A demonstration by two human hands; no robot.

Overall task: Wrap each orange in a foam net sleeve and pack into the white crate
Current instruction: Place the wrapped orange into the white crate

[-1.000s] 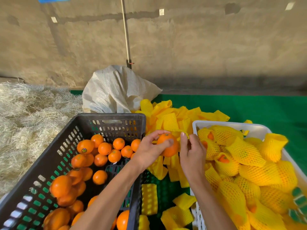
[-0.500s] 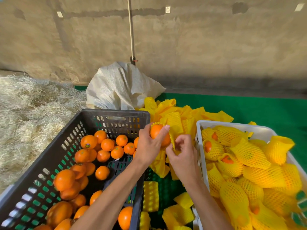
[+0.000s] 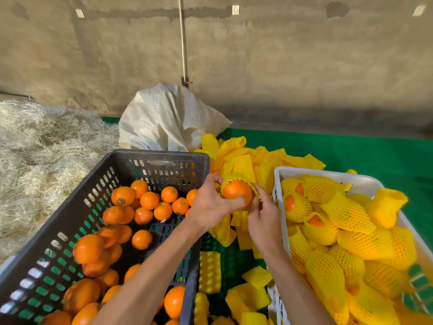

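Between the black slatted plastic crate (image 3: 70, 231) and white plastic crate (image 3: 328, 175), the left hand (image 3: 210, 205) grips a round orange (image 3: 237, 192); right hand (image 3: 263, 219) fingers pinch its yellow foam net sleeve (image 3: 254, 190).

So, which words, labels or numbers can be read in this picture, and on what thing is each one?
No text can be read.
Round sticker on an orange in the black crate: too small and blurred to read.
Small pale tags on the wall: blank or too blurred to tell.

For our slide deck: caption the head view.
Two hands stretch a foam net sleeve over an orange.
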